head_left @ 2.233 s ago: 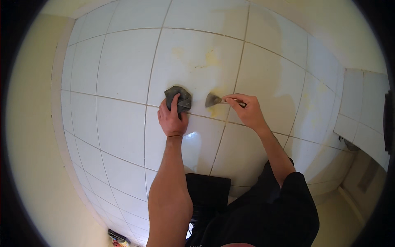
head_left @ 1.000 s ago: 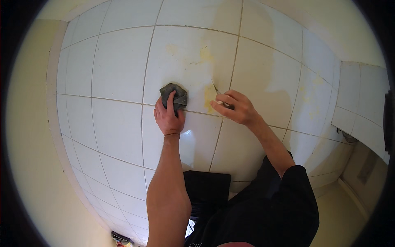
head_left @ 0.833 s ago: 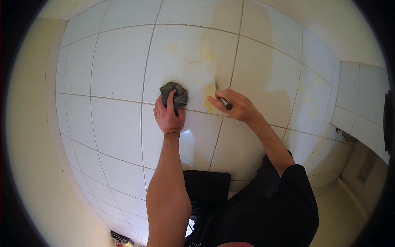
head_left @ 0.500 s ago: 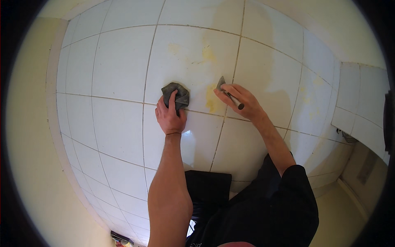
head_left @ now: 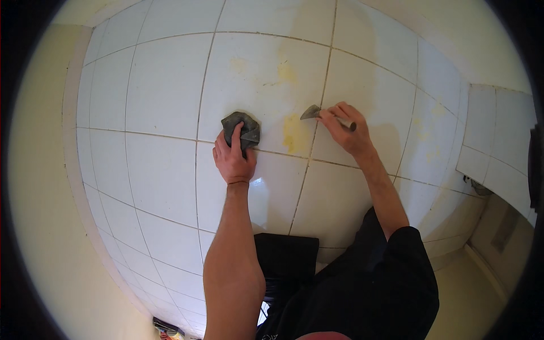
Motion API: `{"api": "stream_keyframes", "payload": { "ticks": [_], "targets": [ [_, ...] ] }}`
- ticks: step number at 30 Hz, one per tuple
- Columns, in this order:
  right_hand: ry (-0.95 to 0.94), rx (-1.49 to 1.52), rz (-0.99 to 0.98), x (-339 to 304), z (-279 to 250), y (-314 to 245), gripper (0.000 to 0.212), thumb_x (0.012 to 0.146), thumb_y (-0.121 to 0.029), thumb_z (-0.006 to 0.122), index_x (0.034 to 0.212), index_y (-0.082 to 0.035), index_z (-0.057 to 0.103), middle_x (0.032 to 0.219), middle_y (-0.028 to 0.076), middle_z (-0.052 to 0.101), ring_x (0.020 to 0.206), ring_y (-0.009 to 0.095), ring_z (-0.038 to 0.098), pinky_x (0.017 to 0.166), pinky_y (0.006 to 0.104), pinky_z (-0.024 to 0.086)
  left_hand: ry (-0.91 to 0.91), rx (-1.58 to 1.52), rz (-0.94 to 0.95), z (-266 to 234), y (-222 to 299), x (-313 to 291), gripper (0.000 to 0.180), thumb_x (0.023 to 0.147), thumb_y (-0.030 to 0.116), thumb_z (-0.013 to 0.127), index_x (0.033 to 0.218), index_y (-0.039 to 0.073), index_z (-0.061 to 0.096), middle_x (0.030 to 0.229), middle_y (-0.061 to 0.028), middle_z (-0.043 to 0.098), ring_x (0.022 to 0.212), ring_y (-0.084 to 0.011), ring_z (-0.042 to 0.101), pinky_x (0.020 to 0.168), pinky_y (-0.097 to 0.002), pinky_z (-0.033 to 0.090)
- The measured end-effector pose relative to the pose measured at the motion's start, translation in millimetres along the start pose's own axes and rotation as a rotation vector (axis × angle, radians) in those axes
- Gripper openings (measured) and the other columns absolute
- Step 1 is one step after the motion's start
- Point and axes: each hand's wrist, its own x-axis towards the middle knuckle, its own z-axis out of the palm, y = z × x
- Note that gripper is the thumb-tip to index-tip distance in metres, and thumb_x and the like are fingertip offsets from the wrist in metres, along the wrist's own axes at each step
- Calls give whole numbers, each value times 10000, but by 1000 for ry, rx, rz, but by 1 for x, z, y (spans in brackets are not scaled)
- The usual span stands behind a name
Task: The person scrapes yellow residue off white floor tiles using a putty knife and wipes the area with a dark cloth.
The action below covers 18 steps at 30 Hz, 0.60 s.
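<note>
My left hand (head_left: 233,161) presses a folded dark grey cloth (head_left: 251,129) flat against the white tiles, its fingers laid over it. To its right, my right hand (head_left: 352,135) grips a scraper (head_left: 310,113) by its slim round handle. The scraper's flat pointed blade aims left, over the tile near a grout line. I cannot tell whether the blade touches the surface. Just below and left of the blade is a yellow stain (head_left: 291,135) on the tile. Fainter yellow marks (head_left: 286,72) lie farther off on the same tile.
White tiles (head_left: 161,102) with dark grout lines spread around both hands. Pale walls (head_left: 45,170) edge the tiles at the left. A tiled ledge (head_left: 498,130) stands at the right, with an opening below it. A colourful object (head_left: 168,330) is at the lower left.
My right hand has moved right and slightly away from me, turning the scraper so its blade swings from pointing away to pointing left. My left hand and the cloth have hardly moved.
</note>
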Motion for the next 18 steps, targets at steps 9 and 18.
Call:
{"api": "stream_keyframes", "payload": {
  "ticks": [9,18],
  "targets": [
    [-226,-186,462,-4,-22,23,228,1025,-286,546,979,-66,584,650,160,632,560,346,616,542,441,482,-34,-23,-22,-3,1,1,641,719,105,647,1342,246,593,1273,-156,525,1160,-366,541,989,-466,437],
    [-401,146,673,6,-38,10,170,1025,-149,492,1046,-11,589,732,171,661,618,335,602,617,427,481,-35,-22,-29,-3,-2,0,631,729,107,641,1342,250,590,1274,-160,528,1165,-371,538,993,-471,433]
  ]
}}
